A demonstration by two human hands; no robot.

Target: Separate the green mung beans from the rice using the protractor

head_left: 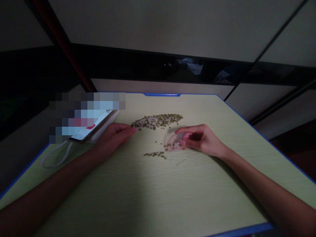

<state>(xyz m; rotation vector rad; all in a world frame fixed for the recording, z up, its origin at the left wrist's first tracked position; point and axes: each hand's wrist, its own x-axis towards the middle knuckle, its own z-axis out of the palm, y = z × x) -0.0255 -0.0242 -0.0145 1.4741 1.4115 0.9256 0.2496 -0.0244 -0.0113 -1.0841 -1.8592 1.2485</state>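
Observation:
My right hand (201, 141) grips a clear plastic protractor (171, 140) with a curved edge and pink-red markings. The protractor is held low over the table, with several small green beans (170, 145) at its lower left edge. Beyond it lies a long heap of small green beans mixed with pale bits (158, 121). At the heap's left end, my left hand (120, 134) is closed, thumb and forefinger pressed together. Whatever may be between those fingertips is too small to make out. Closer to me is a short row of green beans (155, 154).
The pale wood-patterned table (106, 197) has a blue edge. At its left stands a tilted, lit phone (81, 133), partly blurred out, with a white cord loop (56, 161) beside it. Pale cabinet panels (158, 29) rise behind the table.

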